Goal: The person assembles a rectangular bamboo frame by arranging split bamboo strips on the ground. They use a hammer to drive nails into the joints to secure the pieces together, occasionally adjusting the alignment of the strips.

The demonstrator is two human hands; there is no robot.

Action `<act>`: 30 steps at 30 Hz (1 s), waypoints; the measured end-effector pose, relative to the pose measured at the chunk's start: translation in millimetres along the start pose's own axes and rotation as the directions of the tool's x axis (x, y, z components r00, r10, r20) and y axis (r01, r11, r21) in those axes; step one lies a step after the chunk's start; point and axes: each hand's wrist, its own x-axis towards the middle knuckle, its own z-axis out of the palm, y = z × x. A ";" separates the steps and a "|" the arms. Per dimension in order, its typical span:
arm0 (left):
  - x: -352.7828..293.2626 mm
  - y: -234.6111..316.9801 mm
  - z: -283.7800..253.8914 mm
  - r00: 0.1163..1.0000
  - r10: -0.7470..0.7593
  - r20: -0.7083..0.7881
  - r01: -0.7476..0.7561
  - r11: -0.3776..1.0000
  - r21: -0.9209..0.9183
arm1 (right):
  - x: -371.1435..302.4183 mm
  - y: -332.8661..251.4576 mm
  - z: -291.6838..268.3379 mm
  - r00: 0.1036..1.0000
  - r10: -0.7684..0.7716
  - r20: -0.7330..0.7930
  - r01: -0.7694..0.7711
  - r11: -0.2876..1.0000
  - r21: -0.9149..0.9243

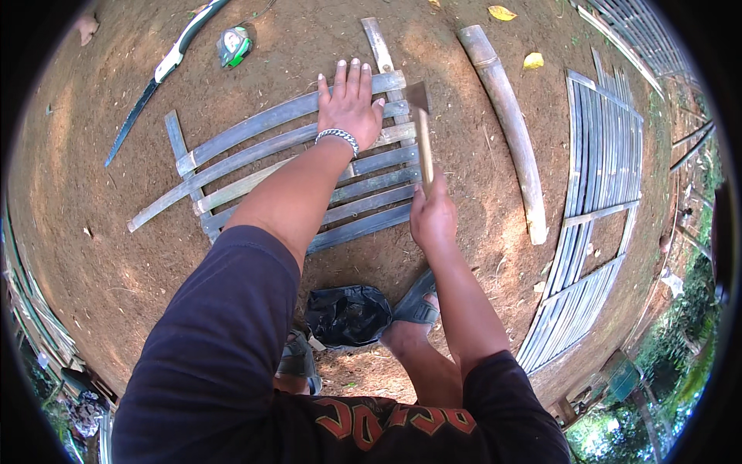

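Observation:
My left hand [349,107] lies flat with its fingers outstretched on the upper slats of a bamboo panel [259,124]. A silver chain bracelet circles that wrist. My right hand [434,215] is wrapped around the lower part of a hammer's wooden handle [424,147]. The hammer's dark metal head is over the right ends of the slats, close to the crosspiece; whether it touches them I cannot tell. The panel has several split slats laid side by side across two crosspieces [377,42], and one slat juts out farther left than the others.
A pruning saw [166,66] and a green-and-white tape measure [234,46] lie at the upper left. To the right are a bamboo pole [506,124] and a larger slatted bamboo panel [591,166]. A black plastic bag [348,315] sits between my sandalled feet on the dirt.

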 end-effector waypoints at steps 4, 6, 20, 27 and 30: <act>-0.5 -3.5 0.2 1.000 -0.007 -0.007 0.007 1.000 -0.009 | -5.2 -1.0 7.0 0.895 -0.243 -0.374 0.326 0.929 0.174; -2.2 -5.0 -1.0 1.000 -0.009 0.007 0.009 1.000 0.003 | -1.8 4.7 11.3 0.992 -0.067 -0.105 0.076 0.994 0.085; -0.7 -2.0 -0.4 1.000 -0.016 -0.005 0.016 1.000 -0.015 | 17.9 16.4 6.8 0.998 0.034 0.060 -0.024 0.988 -0.151; -0.7 -1.5 -0.9 1.000 -0.013 0.004 0.013 1.000 -0.010 | 9.0 29.7 17.1 0.959 -0.158 -0.233 0.185 0.978 0.096; -1.8 0.2 -0.6 1.000 -0.009 0.001 0.009 1.000 -0.007 | 15.3 31.9 5.3 0.999 -0.033 0.018 0.035 0.992 -0.119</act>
